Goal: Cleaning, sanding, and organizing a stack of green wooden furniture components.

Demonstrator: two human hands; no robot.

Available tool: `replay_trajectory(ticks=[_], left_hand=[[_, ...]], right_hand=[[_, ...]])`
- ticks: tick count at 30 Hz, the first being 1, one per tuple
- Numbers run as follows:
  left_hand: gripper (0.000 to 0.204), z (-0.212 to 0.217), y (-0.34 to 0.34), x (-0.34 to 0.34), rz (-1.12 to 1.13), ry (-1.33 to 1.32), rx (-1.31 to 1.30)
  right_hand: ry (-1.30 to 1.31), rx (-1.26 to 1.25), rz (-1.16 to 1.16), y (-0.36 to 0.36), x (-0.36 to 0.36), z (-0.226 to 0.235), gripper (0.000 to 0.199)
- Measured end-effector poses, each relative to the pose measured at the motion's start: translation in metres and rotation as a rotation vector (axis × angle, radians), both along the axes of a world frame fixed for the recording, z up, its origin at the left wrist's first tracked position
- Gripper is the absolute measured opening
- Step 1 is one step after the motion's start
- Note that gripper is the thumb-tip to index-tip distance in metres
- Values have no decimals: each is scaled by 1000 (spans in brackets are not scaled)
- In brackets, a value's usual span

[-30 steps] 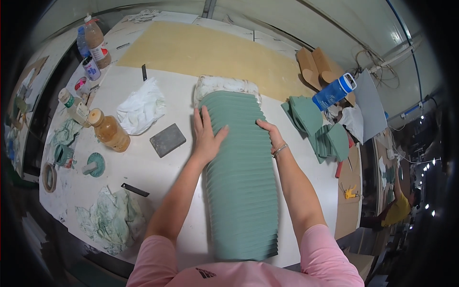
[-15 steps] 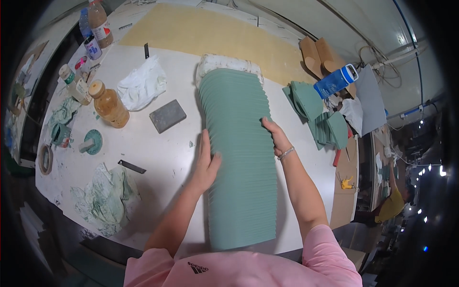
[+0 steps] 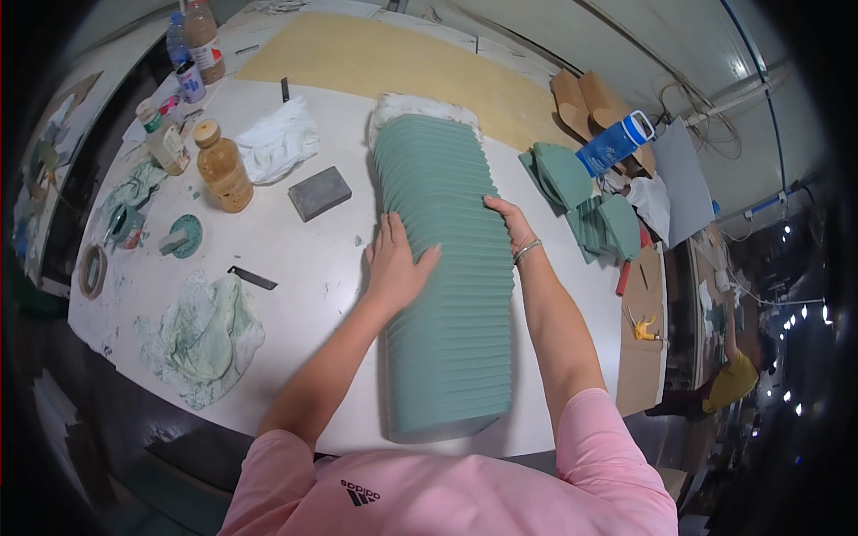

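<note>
A long row of overlapping flat green pieces (image 3: 451, 330), fanned like shingles, runs from near my body toward the far side of the table. Its far end leans on a white wrapped bundle (image 3: 420, 109). Across the row's left edge lies my left hand (image 3: 396, 263), fingers stretched out and thumb apart, pressing on the pieces from above. My right hand (image 3: 513, 223) holds the opposite edge, its thumb on top and its other fingers mostly hidden along the side. A grey rectangular block (image 3: 320, 194) rests to the left of the row.
To the left are an amber bottle (image 3: 223, 168), a white cloth (image 3: 279, 138), a stained cloth (image 3: 210, 335) and a black blade holder (image 3: 252, 278). On the right stand more green pieces (image 3: 617, 228) and a blue bottle (image 3: 615, 145). A yellowish sheet (image 3: 357, 54) covers the far side.
My left hand has slid farther onto the row and away from my body. The right hand has shifted slightly away too. The row's overlapping edges look more spread near me.
</note>
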State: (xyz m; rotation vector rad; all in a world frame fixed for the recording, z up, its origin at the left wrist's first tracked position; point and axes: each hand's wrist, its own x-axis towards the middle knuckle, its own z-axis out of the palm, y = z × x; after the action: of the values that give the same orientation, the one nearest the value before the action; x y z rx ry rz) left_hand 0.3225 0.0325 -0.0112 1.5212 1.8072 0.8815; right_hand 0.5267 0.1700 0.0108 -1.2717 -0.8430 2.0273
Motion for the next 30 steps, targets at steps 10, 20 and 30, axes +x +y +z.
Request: replay_trajectory(ticks=[10, 20, 30], left_hand=[[72, -12, -106, -15, 33, -734, -39], [68, -29, -224, 60, 265, -927, 143], [65, -41, -210, 73, 337, -671, 177]], right_hand=[[211, 245, 40, -42, 32, -4, 52], [-8, 449, 123, -219, 46, -3, 85], [-13, 465, 209, -200, 68, 1, 86]])
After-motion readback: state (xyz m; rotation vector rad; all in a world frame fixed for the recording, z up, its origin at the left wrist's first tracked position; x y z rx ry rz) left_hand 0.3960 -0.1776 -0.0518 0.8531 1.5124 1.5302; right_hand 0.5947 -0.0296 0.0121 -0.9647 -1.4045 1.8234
